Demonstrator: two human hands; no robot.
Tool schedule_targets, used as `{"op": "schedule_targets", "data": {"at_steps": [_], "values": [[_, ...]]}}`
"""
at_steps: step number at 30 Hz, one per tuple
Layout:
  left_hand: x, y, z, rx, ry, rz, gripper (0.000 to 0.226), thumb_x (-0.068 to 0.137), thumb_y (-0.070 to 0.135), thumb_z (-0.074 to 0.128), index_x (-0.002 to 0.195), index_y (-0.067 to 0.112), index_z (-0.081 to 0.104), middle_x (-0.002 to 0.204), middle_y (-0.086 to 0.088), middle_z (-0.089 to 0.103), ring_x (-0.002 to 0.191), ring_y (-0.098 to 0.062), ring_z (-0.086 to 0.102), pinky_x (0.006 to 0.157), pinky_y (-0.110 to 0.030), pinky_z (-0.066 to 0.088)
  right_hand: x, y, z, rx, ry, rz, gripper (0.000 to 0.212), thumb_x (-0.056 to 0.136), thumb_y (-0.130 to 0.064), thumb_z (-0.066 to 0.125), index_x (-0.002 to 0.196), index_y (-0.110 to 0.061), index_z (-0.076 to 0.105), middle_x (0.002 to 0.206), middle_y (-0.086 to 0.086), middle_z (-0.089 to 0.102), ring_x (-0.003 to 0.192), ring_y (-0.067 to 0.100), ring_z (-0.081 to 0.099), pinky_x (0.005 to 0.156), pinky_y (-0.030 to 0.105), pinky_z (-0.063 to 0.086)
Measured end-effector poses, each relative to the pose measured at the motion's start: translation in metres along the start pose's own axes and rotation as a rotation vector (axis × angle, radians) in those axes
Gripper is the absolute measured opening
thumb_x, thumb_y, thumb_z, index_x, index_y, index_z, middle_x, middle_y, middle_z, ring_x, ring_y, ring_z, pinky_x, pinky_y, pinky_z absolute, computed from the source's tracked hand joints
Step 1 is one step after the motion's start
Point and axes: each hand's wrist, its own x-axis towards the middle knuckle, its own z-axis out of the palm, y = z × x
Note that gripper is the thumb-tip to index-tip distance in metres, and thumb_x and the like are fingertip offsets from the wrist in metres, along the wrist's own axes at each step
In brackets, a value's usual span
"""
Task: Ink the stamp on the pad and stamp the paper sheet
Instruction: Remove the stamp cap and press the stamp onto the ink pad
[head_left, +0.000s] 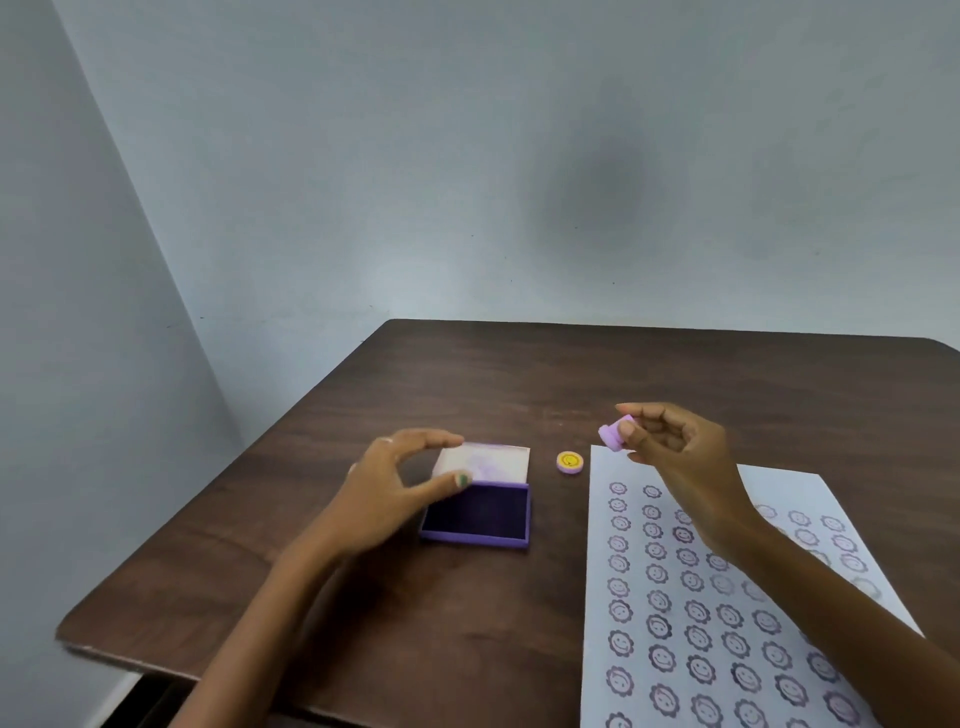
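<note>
A purple ink pad (480, 517) lies open at the table's middle, its dark pad facing up and its pale lid (485, 462) folded back behind it. My left hand (395, 488) hovers at the pad's left edge with fingers spread, thumb near the hinge, holding nothing. My right hand (670, 447) is raised above the top left corner of the paper sheet (639, 525) and pinches a small lilac stamp (613, 432) between thumb and fingers. The white sheet carries several rows of purple smiley flower prints.
A small round cap (570, 462), yellow smiley on top with a pink rim, sits between the pad and the sheet. The dark wooden table (467, 384) meets a grey wall behind; its left edge drops off near my left forearm.
</note>
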Motion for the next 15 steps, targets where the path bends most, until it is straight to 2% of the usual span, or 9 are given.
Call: {"op": "schedule_targets", "data": {"at_steps": [4, 7, 10, 13, 15], "values": [[-0.023, -0.021, -0.009, 0.003, -0.057, -0.087, 0.074, 0.052, 0.078, 0.064, 0.120, 0.053, 0.052, 0.133, 0.027, 0.047, 0.130, 0.000, 0.035, 0.113, -0.044, 0.029, -0.002, -0.013, 0.010, -0.064, -0.061, -0.055, 0.026, 0.081, -0.020, 0.064, 0.107, -0.017, 0.062, 0.100, -0.001, 0.067, 0.090, 0.007, 0.062, 0.071, 0.013, 0.047], [-0.027, -0.020, -0.009, 0.042, -0.078, -0.073, 0.079, 0.048, 0.078, 0.064, 0.122, 0.056, 0.049, 0.137, 0.028, 0.042, 0.133, -0.001, 0.030, 0.116, -0.041, 0.021, -0.008, -0.029, 0.025, -0.072, -0.167, -0.103, 0.021, 0.081, -0.013, 0.065, 0.102, -0.015, 0.065, 0.091, -0.004, 0.068, 0.082, 0.003, 0.065, 0.062, 0.004, 0.047], [-0.027, -0.019, -0.008, 0.100, -0.082, -0.053, 0.081, 0.046, 0.078, 0.061, 0.122, 0.055, 0.048, 0.140, 0.023, 0.041, 0.133, -0.004, 0.031, 0.108, -0.031, 0.018, -0.015, -0.044, 0.044, -0.113, -0.324, -0.173, 0.022, 0.080, -0.010, 0.066, 0.101, -0.018, 0.068, 0.090, -0.005, 0.071, 0.082, 0.001, 0.066, 0.067, 0.007, 0.048], [-0.028, -0.022, -0.006, 0.115, -0.074, -0.043, 0.082, 0.046, 0.078, 0.059, 0.123, 0.053, 0.048, 0.141, 0.020, 0.043, 0.132, -0.005, 0.033, 0.108, -0.032, 0.022, -0.023, -0.051, 0.067, -0.186, -0.439, -0.231, 0.025, 0.078, -0.012, 0.069, 0.103, -0.016, 0.069, 0.094, -0.002, 0.071, 0.085, 0.008, 0.065, 0.074, 0.015, 0.052], [-0.028, -0.024, -0.005, 0.117, -0.061, -0.045, 0.082, 0.047, 0.078, 0.058, 0.124, 0.052, 0.049, 0.141, 0.020, 0.043, 0.132, -0.005, 0.034, 0.109, -0.033, 0.024, -0.027, -0.052, 0.082, -0.248, -0.471, -0.267, 0.025, 0.077, -0.012, 0.069, 0.102, -0.017, 0.069, 0.093, -0.005, 0.069, 0.084, 0.006, 0.065, 0.076, 0.016, 0.051]]}}
